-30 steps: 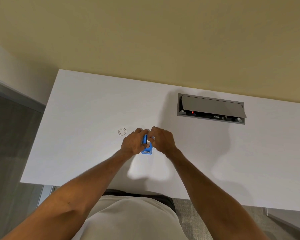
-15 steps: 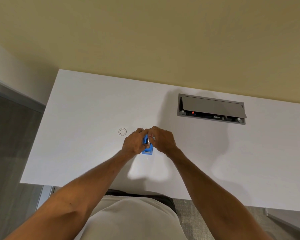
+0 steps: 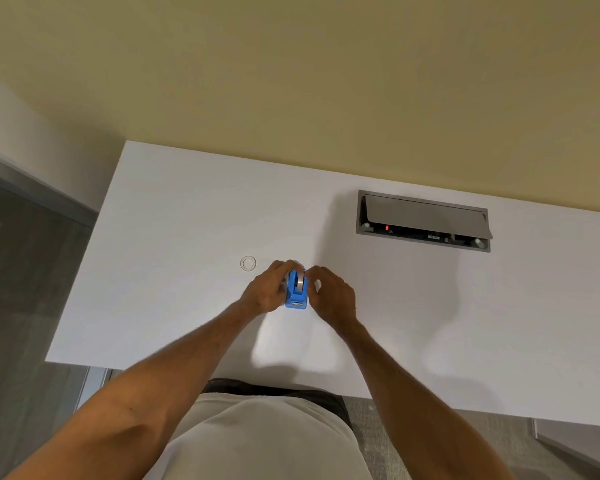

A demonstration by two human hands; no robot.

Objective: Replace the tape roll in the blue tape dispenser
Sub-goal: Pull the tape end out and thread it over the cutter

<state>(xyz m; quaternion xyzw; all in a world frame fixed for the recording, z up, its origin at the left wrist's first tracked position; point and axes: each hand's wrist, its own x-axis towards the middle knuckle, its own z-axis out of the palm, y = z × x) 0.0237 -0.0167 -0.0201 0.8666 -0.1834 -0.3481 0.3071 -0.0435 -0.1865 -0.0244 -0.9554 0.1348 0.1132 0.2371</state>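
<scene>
Both hands, left and right, are pinching the dispenser; its roll could seat crooked if squeezed unevenly.

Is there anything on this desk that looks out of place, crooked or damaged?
Nothing looks damaged or spilled. The blue tape dispenser stands upright between the left hand and right hand. The only loose item is a small white ring lying flat on the desk, left of the hands.

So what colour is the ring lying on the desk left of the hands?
White, like the desk; the ring shows in the head view.
</scene>
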